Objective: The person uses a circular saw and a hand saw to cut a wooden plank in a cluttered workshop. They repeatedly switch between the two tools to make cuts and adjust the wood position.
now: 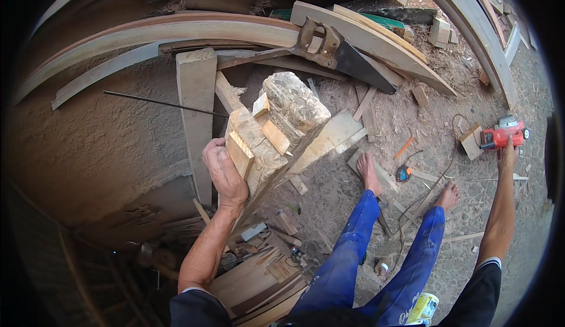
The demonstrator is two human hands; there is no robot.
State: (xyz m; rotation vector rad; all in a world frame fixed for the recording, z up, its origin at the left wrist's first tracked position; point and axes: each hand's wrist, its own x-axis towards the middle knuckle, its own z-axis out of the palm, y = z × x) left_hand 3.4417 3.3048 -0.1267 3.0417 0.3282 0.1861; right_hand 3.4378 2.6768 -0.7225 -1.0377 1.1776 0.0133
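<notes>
My left hand [225, 177] is closed round the edge of a small wooden block [240, 153] at the end of a rough timber bench [265, 165]. Its fingertips are partly hidden behind the wood. Two more small wood pieces, one a pale offcut [275, 137], sit on the bench top beside a weathered, chunky block [297, 100]. Out at the far right, my right hand [507, 150] grips a red power tool [505, 133] that looks like an electric planer. A short wooden block [471, 142] touches or nearly touches its left side; I cannot tell which.
A handsaw [353, 62] lies across planks beyond the bench. Long curved-looking boards [159, 36] lie at the back left. A dark cord [450, 162], a tape measure [404, 173] and an orange stick [404, 147] lie near my bare feet. Shavings and offcuts litter the ground.
</notes>
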